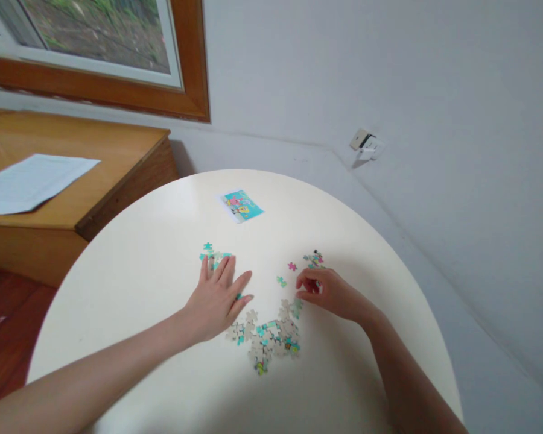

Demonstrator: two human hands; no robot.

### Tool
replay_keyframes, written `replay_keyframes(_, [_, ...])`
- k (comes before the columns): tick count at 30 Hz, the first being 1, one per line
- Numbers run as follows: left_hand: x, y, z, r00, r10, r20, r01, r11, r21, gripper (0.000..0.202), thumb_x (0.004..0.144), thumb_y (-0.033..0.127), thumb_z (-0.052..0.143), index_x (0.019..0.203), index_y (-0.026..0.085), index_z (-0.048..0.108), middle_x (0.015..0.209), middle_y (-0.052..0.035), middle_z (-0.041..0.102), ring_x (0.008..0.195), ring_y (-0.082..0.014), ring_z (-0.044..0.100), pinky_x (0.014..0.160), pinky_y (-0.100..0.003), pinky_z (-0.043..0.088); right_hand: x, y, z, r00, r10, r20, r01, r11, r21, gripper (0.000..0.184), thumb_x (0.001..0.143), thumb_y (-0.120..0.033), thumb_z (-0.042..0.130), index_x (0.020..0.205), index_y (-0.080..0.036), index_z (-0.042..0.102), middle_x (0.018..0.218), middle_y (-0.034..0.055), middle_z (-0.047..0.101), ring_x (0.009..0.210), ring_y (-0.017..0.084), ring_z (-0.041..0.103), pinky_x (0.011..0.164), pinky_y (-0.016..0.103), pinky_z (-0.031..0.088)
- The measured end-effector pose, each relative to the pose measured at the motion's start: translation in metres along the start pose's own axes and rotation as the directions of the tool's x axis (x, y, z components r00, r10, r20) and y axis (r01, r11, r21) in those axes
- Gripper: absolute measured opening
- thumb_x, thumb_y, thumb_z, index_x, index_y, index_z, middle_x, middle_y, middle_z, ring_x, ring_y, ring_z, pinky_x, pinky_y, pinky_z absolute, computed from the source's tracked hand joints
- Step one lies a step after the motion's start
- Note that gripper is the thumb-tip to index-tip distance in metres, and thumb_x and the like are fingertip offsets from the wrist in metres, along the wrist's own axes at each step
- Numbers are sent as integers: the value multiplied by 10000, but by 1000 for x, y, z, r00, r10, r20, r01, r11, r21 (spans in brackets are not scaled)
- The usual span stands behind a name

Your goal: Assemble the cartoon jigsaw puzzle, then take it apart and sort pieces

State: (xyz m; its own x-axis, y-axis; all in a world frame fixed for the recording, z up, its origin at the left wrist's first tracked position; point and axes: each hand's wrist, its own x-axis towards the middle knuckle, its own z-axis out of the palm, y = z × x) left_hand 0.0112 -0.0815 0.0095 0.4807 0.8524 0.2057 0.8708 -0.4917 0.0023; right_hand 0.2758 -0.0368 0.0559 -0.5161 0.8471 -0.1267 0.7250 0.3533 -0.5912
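White and round, your tabletop (131, 283) bears a main jigsaw pile (278, 340). Beyond that pile to its left, your left hand (212, 303) spreads open over teal jigsaw pieces (207, 246). Beyond it to the right, your right hand (335, 292) curls; I cannot tell whether it grips anything. A cartoon picture card (243, 206) lies farther beyond the pile.

A wood-framed window (95, 42) sits in the white wall (298, 72) above a wooden unit (122, 147).
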Motion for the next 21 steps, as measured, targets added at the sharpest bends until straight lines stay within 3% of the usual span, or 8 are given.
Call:
replay_keyframes(5, [0,-2,0,1000,5,-26,-5,1000,2,412,963,423,325,1278,219,494,1368,-178,442,1284,-370,379,1026,-684,204,-3,3,-2,993,8,117,-4,999,-34,152,688,-113,635,826,-175,652,630,-35,562,580,102,506,556,206,374])
replay_keyframes(9, [0,-2,0,1000,10,-22,-10,1000,11,408,964,417,325,1282,222,489,1363,-184,442,1281,-374,383,1021,-689,206,-2,5,2,991,-2,137,8,999,-44,135,715,-124,616,827,-181,668,647,-28,570,587,106,509,560,210,368])
replay_keyframes(14, [1,-3,1,1000,8,-29,-7,1000,5,398,962,407,334,1280,220,485,1362,-179,442,1281,-375,379,1021,-697,190,3,4,11,997,-34,72,35,999,-19,112,759,-141,603,846,-176,663,632,-33,566,575,99,498,563,207,356])
replay_keyframes(21, [0,-3,2,998,-3,-64,0,999,-53,384,962,402,340,1263,229,502,1357,-160,451,1275,-370,381,1025,-707,165,11,-3,21,994,-89,-70,80,990,-115,105,818,-149,557,863,-175,648,635,-25,573,575,99,486,595,222,346])
